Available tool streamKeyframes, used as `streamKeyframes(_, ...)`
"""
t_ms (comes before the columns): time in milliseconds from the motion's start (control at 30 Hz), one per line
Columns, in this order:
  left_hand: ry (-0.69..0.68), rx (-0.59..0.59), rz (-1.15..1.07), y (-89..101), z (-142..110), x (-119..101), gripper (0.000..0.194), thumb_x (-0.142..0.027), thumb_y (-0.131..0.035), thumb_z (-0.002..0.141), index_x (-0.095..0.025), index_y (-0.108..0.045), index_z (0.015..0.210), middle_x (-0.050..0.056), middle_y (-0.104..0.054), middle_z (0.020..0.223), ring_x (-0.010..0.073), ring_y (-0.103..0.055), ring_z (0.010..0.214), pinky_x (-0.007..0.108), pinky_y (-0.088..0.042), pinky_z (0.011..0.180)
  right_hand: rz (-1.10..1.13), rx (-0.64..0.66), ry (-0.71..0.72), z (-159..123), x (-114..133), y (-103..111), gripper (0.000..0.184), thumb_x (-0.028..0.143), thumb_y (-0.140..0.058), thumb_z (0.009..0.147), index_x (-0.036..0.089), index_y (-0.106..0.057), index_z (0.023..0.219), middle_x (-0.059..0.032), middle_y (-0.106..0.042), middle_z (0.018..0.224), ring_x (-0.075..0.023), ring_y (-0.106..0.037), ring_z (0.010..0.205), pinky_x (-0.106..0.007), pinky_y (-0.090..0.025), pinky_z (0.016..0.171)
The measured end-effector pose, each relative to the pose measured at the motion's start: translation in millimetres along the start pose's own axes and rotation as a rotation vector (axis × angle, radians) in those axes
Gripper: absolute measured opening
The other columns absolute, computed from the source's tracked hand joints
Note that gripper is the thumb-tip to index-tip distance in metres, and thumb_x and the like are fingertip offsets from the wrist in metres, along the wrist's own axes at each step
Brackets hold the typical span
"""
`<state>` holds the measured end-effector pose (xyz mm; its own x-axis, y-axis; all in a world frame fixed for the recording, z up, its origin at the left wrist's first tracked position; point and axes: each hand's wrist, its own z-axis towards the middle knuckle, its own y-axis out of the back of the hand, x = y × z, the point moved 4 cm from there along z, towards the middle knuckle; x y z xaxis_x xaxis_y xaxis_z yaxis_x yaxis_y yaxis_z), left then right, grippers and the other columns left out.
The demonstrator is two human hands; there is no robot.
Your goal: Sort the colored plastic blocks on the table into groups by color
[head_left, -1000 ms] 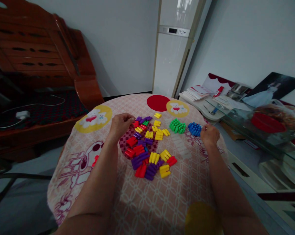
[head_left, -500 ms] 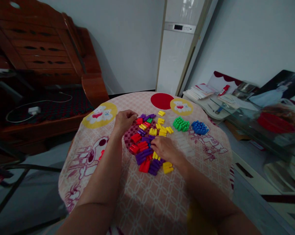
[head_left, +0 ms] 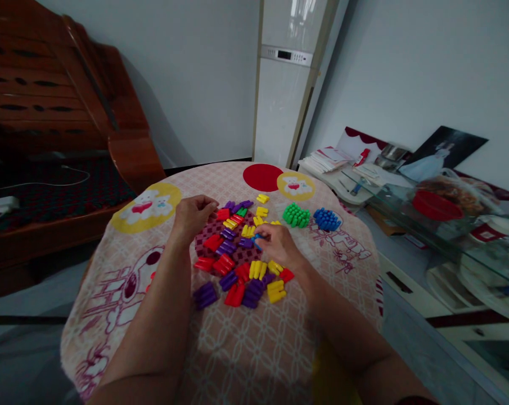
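My right hand (head_left: 277, 243) pinches a small blue plastic piece (head_left: 257, 238) above the middle of a spread of coloured plastic toy pieces. At the far left of that spread is my left hand (head_left: 194, 215), fingers bent and tips together beside a red piece (head_left: 223, 214); what they hold, if anything, is hidden. Around the hands lie purple pieces (head_left: 205, 295), red pieces (head_left: 224, 264) and yellow pieces (head_left: 258, 270), mostly ribbed and joined in short rows. A green cluster (head_left: 296, 215) and a blue cluster (head_left: 327, 219) sit grouped to the right.
A patterned cloth (head_left: 254, 349) covers the round table. To the right, a glass-topped side table (head_left: 389, 208) carries papers, a red bowl (head_left: 437, 205) and a bagged item. A wooden bench (head_left: 131, 152) stands at left, and a tall white cabinet-like unit (head_left: 279, 107) behind.
The view has swung right, so the scene sits further left. My right hand now shows a blue piece in its fingers. Pieces near the front lie more spread apart, purple ones to the left.
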<state>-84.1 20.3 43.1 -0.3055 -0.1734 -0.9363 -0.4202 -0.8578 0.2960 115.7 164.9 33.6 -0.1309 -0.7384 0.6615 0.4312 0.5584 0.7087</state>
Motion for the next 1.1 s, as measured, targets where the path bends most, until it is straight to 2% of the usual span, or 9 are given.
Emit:
streamKeyframes(100, 0.003, 0.001, -0.011, -1.6, -0.5, -1.8, 0.022, -0.036, -0.068, 0.069, -0.015, -0.069, 0.077, 0.004, -0.068, 0.062, 0.0143, -0.063, 0.052, 0.023, -0.052, 0.052, 0.045, -0.195, -0.095, -0.3, -38.6, 46.1, 0.016, 0.023, -0.060, 0.076, 0.020, -0.074, 0.083, -0.0006, -0.074, 0.075, -0.0159, -0.067, 0.069, -0.025, -0.050, 0.066)
streamKeyframes(233, -0.014, 0.010, -0.019, -5.3, -0.9, -3.9, 0.023, -0.036, -0.068, 0.068, -0.015, -0.069, 0.076, 0.004, -0.068, 0.062, 0.0144, -0.064, 0.053, 0.023, -0.052, 0.052, -0.136, -0.370, -0.223, -6.4, -85.1, 100.8, 0.012, 0.026, -0.063, 0.071, 0.020, -0.073, 0.071, -0.0016, -0.073, 0.069, -0.0167, -0.066, 0.065, -0.027, -0.048, 0.065)
streamKeyframes(367, -0.018, 0.020, 0.010, -7.1, -1.9, -5.7, 0.022, -0.036, -0.067, 0.069, -0.015, -0.069, 0.076, 0.004, -0.068, 0.062, 0.0144, -0.064, 0.053, 0.022, -0.050, 0.051, -0.329, -0.453, -0.281, -9.8, -112.7, 129.8, 0.013, 0.025, -0.063, 0.072, 0.018, -0.073, 0.069, -0.0043, -0.073, 0.069, -0.0178, -0.065, 0.065, -0.028, -0.046, 0.067)
streamKeyframes(467, -0.007, 0.018, 0.030, -6.9, -3.9, -9.0, 0.022, -0.036, -0.067, 0.069, -0.015, -0.069, 0.075, 0.004, -0.068, 0.061, 0.0141, -0.063, 0.052, 0.022, -0.049, 0.050, -0.418, -0.475, -0.276, -7.5, -122.5, 133.2, 0.013, 0.022, -0.062, 0.074, 0.016, -0.073, 0.071, -0.0061, -0.074, 0.074, -0.0183, -0.065, 0.069, -0.028, -0.046, 0.070)
streamKeyframes(567, -0.002, 0.010, 0.022, -6.0, -6.0, -12.4, 0.023, -0.036, -0.068, 0.069, -0.015, -0.069, 0.075, 0.003, -0.067, 0.061, 0.0139, -0.063, 0.052, 0.022, -0.049, 0.051, -0.536, -0.468, -0.261, -4.4, -125.4, 127.2, 0.013, 0.021, -0.062, 0.077, 0.015, -0.073, 0.076, -0.0082, -0.074, 0.080, -0.0193, -0.064, 0.073, -0.029, -0.044, 0.071)
streamKeyframes(867, -0.033, 0.010, -0.008, -5.0, -4.1, -5.4, 0.024, -0.037, -0.067, 0.070, -0.014, -0.069, 0.076, 0.004, -0.067, 0.061, 0.0135, -0.062, 0.051, 0.022, -0.049, 0.051, -0.843, -0.306, -0.283, 0.1, -124.3, 106.3, 0.014, 0.020, -0.058, 0.087, 0.015, -0.070, 0.087, -0.0103, -0.070, 0.093, -0.0190, -0.058, 0.080, -0.028, -0.035, 0.068)
streamKeyframes(1000, -0.036, 0.005, -0.032, -3.7, -0.7, 1.1, 0.024, -0.036, -0.065, 0.070, -0.014, -0.069, 0.078, 0.004, -0.068, 0.062, 0.0143, -0.064, 0.053, 0.023, -0.052, 0.053, -0.882, -0.265, -0.288, -2.6, -121.4, 105.6, 0.017, 0.020, -0.054, 0.090, 0.015, -0.071, 0.090, -0.0124, -0.068, 0.098, -0.0196, -0.058, 0.080, -0.029, -0.035, 0.067)
streamKeyframes(1100, -0.018, 0.002, -0.045, -2.3, 0.4, 2.6, 0.022, -0.035, -0.065, 0.069, -0.014, -0.068, 0.077, 0.004, -0.068, 0.062, 0.0142, -0.064, 0.053, 0.023, -0.053, 0.053, -0.820, -0.341, -0.246, -8.6, -108.3, 105.3, 0.018, 0.021, -0.053, 0.091, 0.015, -0.070, 0.090, -0.0131, -0.068, 0.098, -0.0209, -0.058, 0.084, -0.029, -0.037, 0.070)
